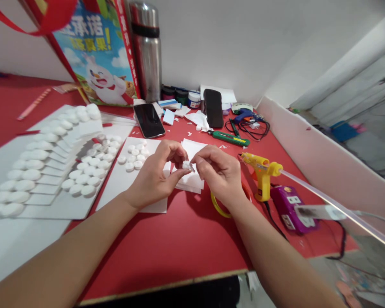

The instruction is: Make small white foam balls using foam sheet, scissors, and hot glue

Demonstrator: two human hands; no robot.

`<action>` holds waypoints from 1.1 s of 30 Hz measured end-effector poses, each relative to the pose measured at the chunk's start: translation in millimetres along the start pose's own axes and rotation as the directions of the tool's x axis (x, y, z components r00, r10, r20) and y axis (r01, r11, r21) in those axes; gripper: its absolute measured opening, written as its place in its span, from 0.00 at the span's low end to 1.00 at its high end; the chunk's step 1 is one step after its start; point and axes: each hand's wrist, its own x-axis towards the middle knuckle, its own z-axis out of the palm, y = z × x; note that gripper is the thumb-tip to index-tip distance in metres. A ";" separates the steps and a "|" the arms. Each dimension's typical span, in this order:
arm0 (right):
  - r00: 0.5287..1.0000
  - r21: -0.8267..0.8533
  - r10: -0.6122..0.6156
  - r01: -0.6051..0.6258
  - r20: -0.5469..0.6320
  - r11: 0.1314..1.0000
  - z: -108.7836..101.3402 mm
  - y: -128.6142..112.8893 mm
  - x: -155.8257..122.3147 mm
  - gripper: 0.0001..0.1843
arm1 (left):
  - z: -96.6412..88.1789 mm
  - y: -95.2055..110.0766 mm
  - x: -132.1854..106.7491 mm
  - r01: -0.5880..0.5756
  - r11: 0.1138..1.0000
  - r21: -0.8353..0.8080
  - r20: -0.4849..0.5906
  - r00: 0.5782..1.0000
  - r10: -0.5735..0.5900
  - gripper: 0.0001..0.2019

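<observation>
Between thumb and fingers, my left hand pinches a small white piece whose kind I cannot make out. My right hand is close beside it with fingers curled and fingertips near the piece; whether they grip a bit of it is hidden. Below the hands lies a stack of white cards. Left of my left hand, small white discs sit grouped on a white sheet. Farther left, more white discs and a fanned row of white cards with rounded white pieces rest on a board.
A yellow glue gun with a long clear stick stands at right, beside a purple power strip and a roll of tape. Behind are a green-handled cutter, two phones, a steel flask and a printed bag.
</observation>
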 end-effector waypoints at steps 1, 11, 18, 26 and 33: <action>1.000 -0.011 -0.014 0.014 0.009 1.000 0.0 -0.1 0.0 0.10 | 0.0 -0.4 -0.2 0.000 1.000 0.004 0.001 1.000 0.000 0.14; 0.997 -0.050 -0.069 0.070 0.020 0.996 0.8 0.4 0.4 0.10 | -2.3 0.0 0.2 0.005 0.998 0.066 0.048 0.999 -0.008 0.10; 0.999 -0.040 -0.044 0.045 0.009 0.998 1.5 1.2 0.5 0.10 | -1.8 0.9 0.6 0.000 0.997 0.079 0.066 0.998 -0.005 0.08; 0.996 -0.048 -0.084 0.085 0.027 0.995 0.6 1.3 1.2 0.10 | 1.3 -3.6 -0.7 0.006 0.999 -0.052 0.046 0.999 -0.003 0.16; 0.985 -0.086 -0.169 0.172 0.044 0.981 -0.6 3.1 1.5 0.10 | 2.1 -0.2 0.9 0.094 0.976 -0.197 0.050 0.995 -0.085 0.18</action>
